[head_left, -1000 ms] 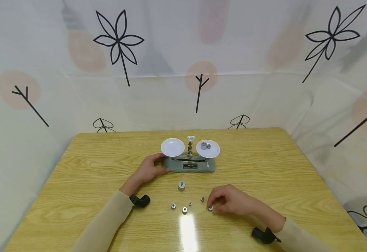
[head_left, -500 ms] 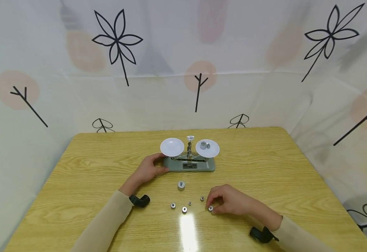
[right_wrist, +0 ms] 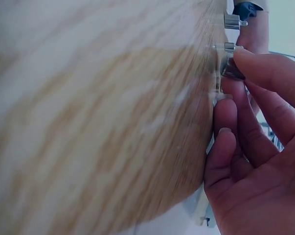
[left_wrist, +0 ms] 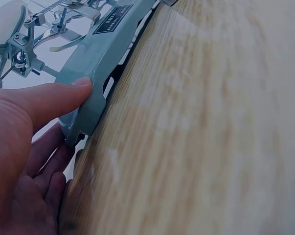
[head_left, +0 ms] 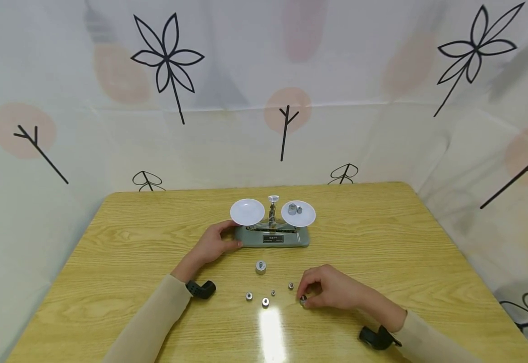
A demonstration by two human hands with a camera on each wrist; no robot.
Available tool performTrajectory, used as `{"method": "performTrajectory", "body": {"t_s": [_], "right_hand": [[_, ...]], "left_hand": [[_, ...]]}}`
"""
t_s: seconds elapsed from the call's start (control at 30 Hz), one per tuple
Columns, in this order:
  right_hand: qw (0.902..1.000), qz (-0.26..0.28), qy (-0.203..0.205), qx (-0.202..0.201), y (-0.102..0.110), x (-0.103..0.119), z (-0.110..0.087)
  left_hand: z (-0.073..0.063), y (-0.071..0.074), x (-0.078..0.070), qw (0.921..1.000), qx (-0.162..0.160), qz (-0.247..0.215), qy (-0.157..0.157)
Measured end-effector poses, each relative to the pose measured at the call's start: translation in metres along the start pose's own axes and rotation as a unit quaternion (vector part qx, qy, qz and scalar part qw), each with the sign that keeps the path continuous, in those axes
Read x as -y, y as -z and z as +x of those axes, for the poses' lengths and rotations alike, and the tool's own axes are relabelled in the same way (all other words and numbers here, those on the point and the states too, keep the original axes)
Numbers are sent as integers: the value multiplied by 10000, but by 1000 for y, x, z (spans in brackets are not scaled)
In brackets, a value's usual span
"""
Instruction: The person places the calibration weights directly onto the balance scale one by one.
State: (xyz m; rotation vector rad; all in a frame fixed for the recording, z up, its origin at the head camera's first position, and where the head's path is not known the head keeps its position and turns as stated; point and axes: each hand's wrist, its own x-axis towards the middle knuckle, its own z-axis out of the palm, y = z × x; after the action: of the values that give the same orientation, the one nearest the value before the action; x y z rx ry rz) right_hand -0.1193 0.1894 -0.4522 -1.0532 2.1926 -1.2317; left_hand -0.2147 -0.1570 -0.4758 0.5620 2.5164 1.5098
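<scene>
A grey-green balance scale (head_left: 294, 239) with two white pans stands near the table's middle. My left hand (head_left: 210, 245) holds the left end of its base; in the left wrist view the thumb lies on the casing and the other fingers reach around the end. Two metal weights (head_left: 292, 209) sit in the right pan (head_left: 307, 218), while the left pan (head_left: 247, 212) holds nothing. In front of the scale, my right hand (head_left: 332, 288) pinches a small metal weight (right_wrist: 231, 71) between thumb and fingers. That weight looks tilted, low over the table; whether it touches the wood I cannot tell.
A larger weight (head_left: 261, 267) stands just before the scale. Several small weights, among them one (head_left: 265, 302) near a bright reflection and another (head_left: 291, 286) close to my right fingers, stand on the wooden table (head_left: 155, 212). A patterned cloth (head_left: 227, 146) hangs behind.
The small weight at my right fingertips has gone from upright to tilted, and the fingers have shifted slightly around it. My left hand stays on the scale's base.
</scene>
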Motion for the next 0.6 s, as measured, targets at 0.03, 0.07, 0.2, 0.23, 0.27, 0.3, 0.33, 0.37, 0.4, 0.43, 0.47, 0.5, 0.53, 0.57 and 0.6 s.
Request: {"method": "performTrajectory", "body": {"t_s": [0.03,0.07,0.2,0.23,0.27,0.3,0.33,0.37,0.4,0.43,0.47,0.5,0.53,0.57,0.6], "right_hand": [[10000,3,-29,-10,0,0,0],[10000,10,-61,-20,0,0,0],[9999,15,-115,-68,1,1,0],[9999,15,-115,-78,1,1,0],[9999,20,-113,-90,1,1,-1],[9999,14,-104,-104,1,1,-1],[9999,11,-99,-116,1,1,-1],[9999,12,-97,-129,1,1,-1],[9999,13,-93,-140,1,2,-1],[9998,18,-90,-154,1,2,-1],[9998,19,-91,-167,2,2,-1],[9998,24,-92,-174,2,2,-2],[9998,35,-93,-179,2,2,-2],[9998,32,-91,-188,2,3,-2],[9998,33,-91,-200,2,3,-2]], "left_hand": [[0,0,0,10000,1,-4,1],[0,0,0,10000,5,-14,1],[0,1,-1,10000,26,-47,47],[0,1,0,10000,32,-51,42],[0,1,0,10000,33,-54,39],[0,1,0,10000,34,-62,33],[1,1,0,10000,31,-52,27],[1,1,1,10000,29,-58,25],[1,1,1,10000,31,-62,21],[1,1,1,10000,32,-68,14],[1,1,1,10000,35,-74,19],[1,1,1,10000,39,-83,25],[1,1,1,9999,42,-85,33],[1,1,0,9999,47,-93,41],[0,1,0,9999,50,-95,51]]}}
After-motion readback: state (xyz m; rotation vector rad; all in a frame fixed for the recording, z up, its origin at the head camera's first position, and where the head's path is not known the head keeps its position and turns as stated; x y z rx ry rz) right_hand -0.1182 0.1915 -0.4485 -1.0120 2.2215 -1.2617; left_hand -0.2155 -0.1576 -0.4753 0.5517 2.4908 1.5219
